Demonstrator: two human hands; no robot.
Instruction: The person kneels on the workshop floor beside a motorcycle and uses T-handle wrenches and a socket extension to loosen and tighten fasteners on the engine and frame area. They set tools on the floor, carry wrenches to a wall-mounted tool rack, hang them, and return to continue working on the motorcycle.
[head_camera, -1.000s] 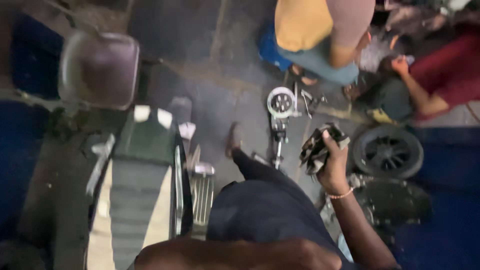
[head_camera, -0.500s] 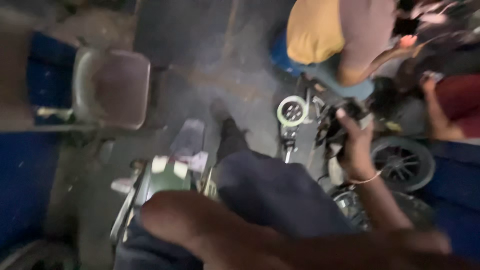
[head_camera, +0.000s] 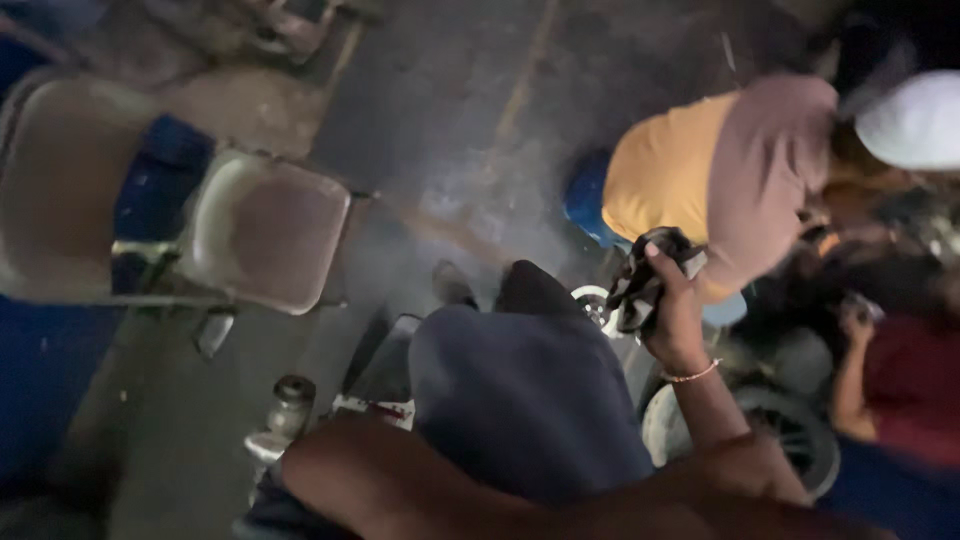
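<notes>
A grey plastic chair (head_camera: 265, 235) stands empty on the concrete floor (head_camera: 450, 120); a crouching co-worker in yellow (head_camera: 665, 180) bends over blurred machine parts. The right hand (head_camera: 672, 318) holds a dark rag (head_camera: 640, 280) up, fingers curled round it, wiping seemingly unfinished. The left forearm (head_camera: 400, 480) shows, its hand cut off: fingers untellable
</notes>
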